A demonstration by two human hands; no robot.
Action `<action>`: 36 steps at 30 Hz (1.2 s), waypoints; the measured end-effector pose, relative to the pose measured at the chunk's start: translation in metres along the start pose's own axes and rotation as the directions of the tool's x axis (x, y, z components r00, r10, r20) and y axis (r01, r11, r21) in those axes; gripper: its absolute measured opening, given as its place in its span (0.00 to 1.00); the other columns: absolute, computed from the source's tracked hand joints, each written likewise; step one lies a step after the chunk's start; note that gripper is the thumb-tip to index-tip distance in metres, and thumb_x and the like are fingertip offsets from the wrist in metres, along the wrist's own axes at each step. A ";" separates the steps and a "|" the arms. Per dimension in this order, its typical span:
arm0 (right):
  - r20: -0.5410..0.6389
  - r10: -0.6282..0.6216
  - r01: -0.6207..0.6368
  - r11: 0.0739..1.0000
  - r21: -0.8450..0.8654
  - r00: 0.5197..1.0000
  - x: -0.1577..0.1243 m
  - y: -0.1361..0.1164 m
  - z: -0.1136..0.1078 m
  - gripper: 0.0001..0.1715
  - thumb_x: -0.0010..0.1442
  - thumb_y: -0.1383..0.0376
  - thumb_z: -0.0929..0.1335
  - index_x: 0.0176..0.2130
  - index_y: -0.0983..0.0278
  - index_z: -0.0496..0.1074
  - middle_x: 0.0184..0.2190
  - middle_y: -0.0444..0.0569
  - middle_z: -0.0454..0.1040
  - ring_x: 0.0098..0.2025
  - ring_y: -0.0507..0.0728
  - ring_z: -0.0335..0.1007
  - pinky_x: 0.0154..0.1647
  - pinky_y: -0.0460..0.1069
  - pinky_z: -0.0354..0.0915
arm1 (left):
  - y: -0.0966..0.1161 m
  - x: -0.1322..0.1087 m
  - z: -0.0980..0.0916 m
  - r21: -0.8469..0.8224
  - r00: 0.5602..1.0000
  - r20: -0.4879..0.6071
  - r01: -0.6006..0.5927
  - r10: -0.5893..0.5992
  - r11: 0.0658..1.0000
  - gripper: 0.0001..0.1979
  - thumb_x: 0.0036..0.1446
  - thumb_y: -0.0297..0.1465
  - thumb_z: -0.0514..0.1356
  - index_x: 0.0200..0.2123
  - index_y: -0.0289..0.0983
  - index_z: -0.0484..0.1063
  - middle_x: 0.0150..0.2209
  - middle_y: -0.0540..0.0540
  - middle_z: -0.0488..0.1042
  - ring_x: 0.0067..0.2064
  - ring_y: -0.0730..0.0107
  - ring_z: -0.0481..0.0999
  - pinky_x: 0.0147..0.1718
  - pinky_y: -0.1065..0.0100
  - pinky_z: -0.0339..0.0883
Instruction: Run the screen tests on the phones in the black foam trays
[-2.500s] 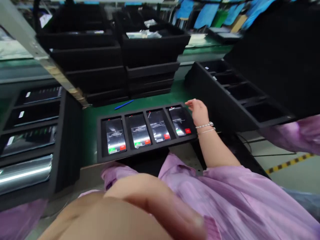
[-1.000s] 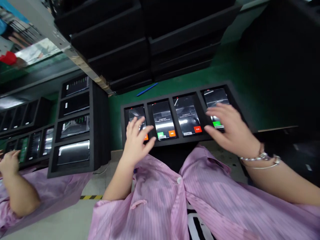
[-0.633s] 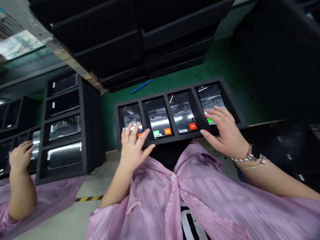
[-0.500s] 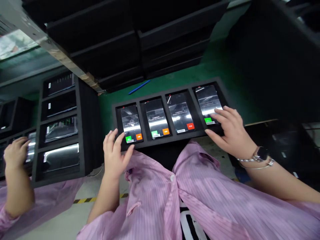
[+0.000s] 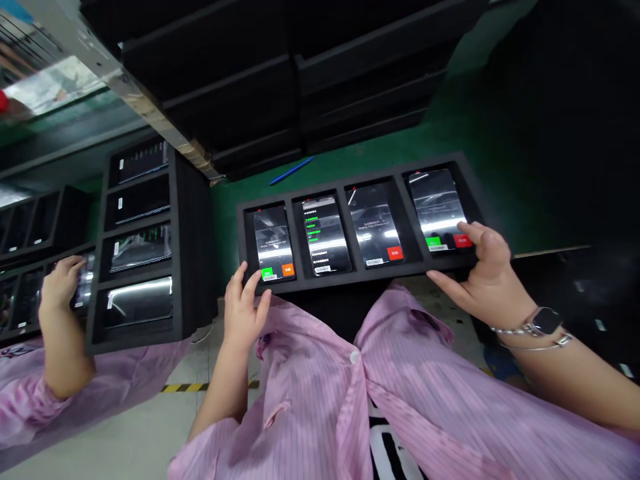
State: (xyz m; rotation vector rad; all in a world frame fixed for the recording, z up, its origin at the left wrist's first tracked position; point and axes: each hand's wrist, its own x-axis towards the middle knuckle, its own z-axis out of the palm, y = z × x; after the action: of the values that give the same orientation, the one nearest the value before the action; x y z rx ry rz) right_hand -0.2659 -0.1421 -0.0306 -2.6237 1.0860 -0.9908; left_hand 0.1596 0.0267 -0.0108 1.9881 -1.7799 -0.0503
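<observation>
Four phones lie in a black foam tray (image 5: 360, 280) at the desk's (image 5: 480, 140) near edge. Our left hand (image 5: 243, 313) rests on its left corner, fingers apart. Our right hand (image 5: 487, 277) grips the right end, thumb on top. We think it is light and bendy, so hold both ends.

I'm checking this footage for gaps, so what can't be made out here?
Head view only:
- Words on the four phones in the black tray: too small, with glare.
- Left hand palm side and right hand fingertips: turned away, curled over the tray edge.
- Co-worker's hand: its fingertips hide what it touches.
</observation>
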 end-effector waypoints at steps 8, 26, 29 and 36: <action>0.093 0.009 0.005 0.989 -0.147 0.996 0.002 -0.005 0.002 0.38 0.73 0.45 0.63 0.70 0.65 0.59 0.64 0.69 0.61 0.70 0.77 0.50 0.69 0.73 0.55 | 0.000 -0.001 0.001 0.000 0.999 0.027 0.042 -0.042 0.999 0.24 0.69 0.38 0.56 0.65 0.41 0.65 0.70 0.32 0.58 0.70 0.45 0.62 0.64 0.43 0.63; 0.187 -0.018 0.036 0.995 -0.092 0.982 0.027 -0.074 0.039 0.32 0.73 0.49 0.64 0.68 0.61 0.61 0.70 0.62 0.54 0.72 0.76 0.46 0.68 0.77 0.46 | 0.016 0.022 0.017 0.031 0.987 -0.146 0.075 -0.070 0.997 0.31 0.66 0.41 0.60 0.67 0.36 0.59 0.66 0.32 0.65 0.69 0.49 0.64 0.66 0.49 0.61; 0.222 -0.012 0.040 0.992 -0.121 0.975 0.028 -0.074 0.039 0.30 0.74 0.47 0.62 0.63 0.64 0.69 0.70 0.62 0.55 0.72 0.75 0.46 0.69 0.75 0.46 | 0.016 0.021 0.017 0.036 0.987 -0.149 0.071 -0.065 0.997 0.30 0.66 0.41 0.60 0.67 0.36 0.60 0.65 0.32 0.67 0.68 0.49 0.64 0.66 0.49 0.61; 0.162 -0.014 0.024 0.998 -0.060 0.987 0.027 -0.072 0.037 0.32 0.75 0.48 0.61 0.66 0.66 0.62 0.67 0.64 0.59 0.71 0.73 0.49 0.70 0.73 0.48 | 0.020 0.025 0.015 0.094 0.986 -0.165 0.052 -0.036 0.994 0.29 0.66 0.39 0.60 0.66 0.34 0.61 0.64 0.29 0.66 0.69 0.44 0.62 0.66 0.44 0.59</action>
State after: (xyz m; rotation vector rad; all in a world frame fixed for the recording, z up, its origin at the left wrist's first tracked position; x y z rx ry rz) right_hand -0.1867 -0.1120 -0.0201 -2.7124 1.0721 -0.7427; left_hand 0.1404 -0.0026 -0.0101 2.0365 -1.6632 0.1848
